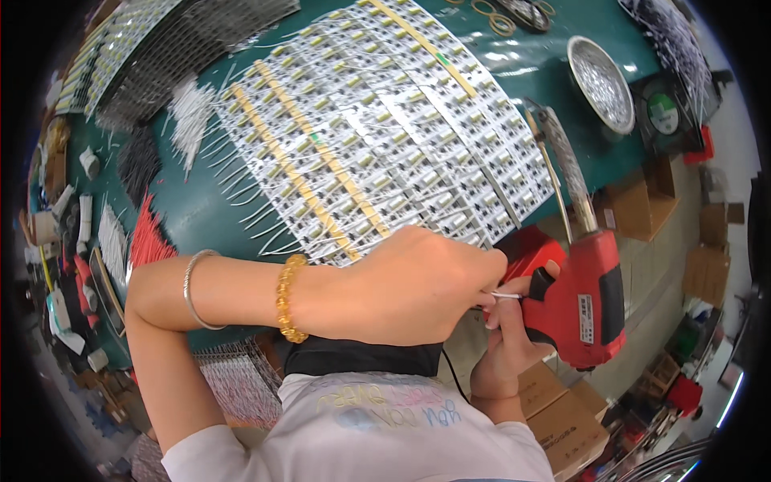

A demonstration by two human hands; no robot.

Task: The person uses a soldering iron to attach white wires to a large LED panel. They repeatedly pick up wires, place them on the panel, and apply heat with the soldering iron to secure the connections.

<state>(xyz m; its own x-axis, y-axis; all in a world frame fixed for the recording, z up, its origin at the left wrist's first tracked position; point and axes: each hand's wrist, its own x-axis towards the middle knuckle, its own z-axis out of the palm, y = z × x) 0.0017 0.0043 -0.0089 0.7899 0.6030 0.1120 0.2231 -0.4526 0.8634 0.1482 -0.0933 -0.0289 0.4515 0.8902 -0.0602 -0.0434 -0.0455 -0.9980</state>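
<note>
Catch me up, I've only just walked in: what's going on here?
The left hand and right hand meet at a thin white wire; which one pinches it is unclear. The right hand is also beside a red tool, though I can't tell if it grips it. Beyond them, rows of white circuit boards lie on the green table, with red wires to their left.

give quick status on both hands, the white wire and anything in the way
Left hand and right hand together at a white wire. Right hand against red tool, grip partly hidden. Left hand blocks view of some circuit boards.
</note>
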